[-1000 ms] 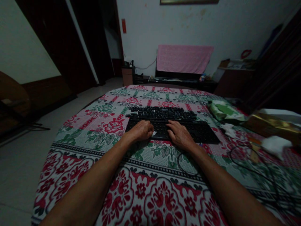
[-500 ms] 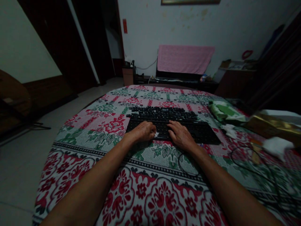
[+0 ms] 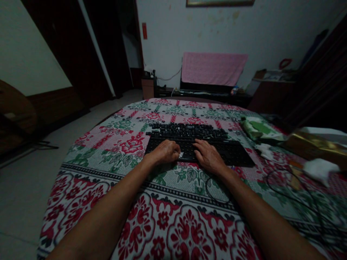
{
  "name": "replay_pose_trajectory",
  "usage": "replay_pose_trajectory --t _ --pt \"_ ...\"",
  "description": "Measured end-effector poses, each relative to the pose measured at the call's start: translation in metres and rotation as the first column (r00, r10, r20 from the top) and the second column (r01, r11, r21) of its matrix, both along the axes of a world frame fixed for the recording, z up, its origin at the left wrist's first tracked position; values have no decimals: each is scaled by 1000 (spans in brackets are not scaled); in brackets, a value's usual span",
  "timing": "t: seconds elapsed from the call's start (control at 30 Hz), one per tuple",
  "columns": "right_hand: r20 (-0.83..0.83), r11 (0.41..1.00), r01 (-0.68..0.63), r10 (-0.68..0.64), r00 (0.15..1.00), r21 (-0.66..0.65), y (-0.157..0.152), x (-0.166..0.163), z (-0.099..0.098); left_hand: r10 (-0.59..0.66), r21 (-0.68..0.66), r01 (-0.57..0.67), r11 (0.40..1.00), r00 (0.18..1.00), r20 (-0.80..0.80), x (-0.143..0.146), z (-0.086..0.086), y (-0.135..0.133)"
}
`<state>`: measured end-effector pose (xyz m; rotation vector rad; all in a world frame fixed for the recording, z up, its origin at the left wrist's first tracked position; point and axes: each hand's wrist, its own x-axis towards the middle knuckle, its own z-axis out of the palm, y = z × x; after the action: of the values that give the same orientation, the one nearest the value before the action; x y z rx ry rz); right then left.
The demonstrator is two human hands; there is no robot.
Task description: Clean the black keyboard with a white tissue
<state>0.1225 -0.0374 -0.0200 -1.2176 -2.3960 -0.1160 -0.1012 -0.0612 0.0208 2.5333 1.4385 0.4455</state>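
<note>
A black keyboard (image 3: 233, 152) with its keycaps off lies on the flowered tablecloth (image 3: 173, 111). My left hand (image 3: 166, 151) is closed over the keyboard's left part, its fingers curled round a white tissue (image 3: 181, 155), of which only a small tip shows. Fingers stretched out, my right hand (image 3: 208, 154) rests on the middle of the keyboard and holds nothing. Loose black keycaps (image 3: 187, 130) are spread in a band just behind the keyboard's far edge.
To the right are a green-and-white tissue pack (image 3: 261, 129), crumpled tissues (image 3: 265, 151), a gold box (image 3: 311, 146) and a small brush (image 3: 295, 177). A black cable (image 3: 290, 196) loops over the cloth there. A pink cloth (image 3: 214, 68) hangs by the far wall.
</note>
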Motion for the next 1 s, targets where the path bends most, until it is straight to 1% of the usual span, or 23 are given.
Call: replay_pose_trajectory --t 0.1,0.17,0.2,0.27,0.37,0.43,0.47,0.5,0.57,0.67,0.8,0.93,1.0 --pt "-18 1000 -8 8 1000 -7 -1 0 2 121 -72 -109 991 972 201 -2 -1 3" --pt "-57 1000 -4 4 998 -1 -2 -1 4 190 -159 -140 977 912 364 0 -2 4" --pt "-83 1000 -5 5 997 1 -2 -2 6 213 -209 -130 969 867 450 3 -2 5" --pt "-147 999 -35 33 989 -7 -4 -6 10 256 -296 -82 952 746 615 8 -1 5" --pt "-301 984 -167 141 943 -61 -10 -15 17 321 -375 -4 927 526 788 18 1 3" --pt "-437 965 -246 181 881 -95 -14 -22 19 375 -416 18 909 400 836 24 2 1" --pt "-498 957 -265 177 849 -113 -16 -24 20 404 -440 26 898 347 846 27 2 0" --pt "-551 953 -272 156 820 -135 -18 -27 20 430 -461 38 886 304 850 29 1 0" --pt "-630 941 -274 92 771 -198 -20 -30 19 463 -492 69 868 246 851 33 1 -2" --pt "-720 910 -299 0 694 -288 -22 -33 19 476 -505 104 857 214 853 37 -1 -2" --pt "-812 877 -329 -108 573 -349 -25 -37 23 476 -508 111 854 226 850 40 -1 -4" --pt "-830 841 -332 -219 513 -427 -29 -41 27 449 -487 80 870 281 848 42 0 -5" --pt "-828 830 -328 -253 500 -452 -29 -41 28 413 -461 59 885 356 838 40 0 -3"
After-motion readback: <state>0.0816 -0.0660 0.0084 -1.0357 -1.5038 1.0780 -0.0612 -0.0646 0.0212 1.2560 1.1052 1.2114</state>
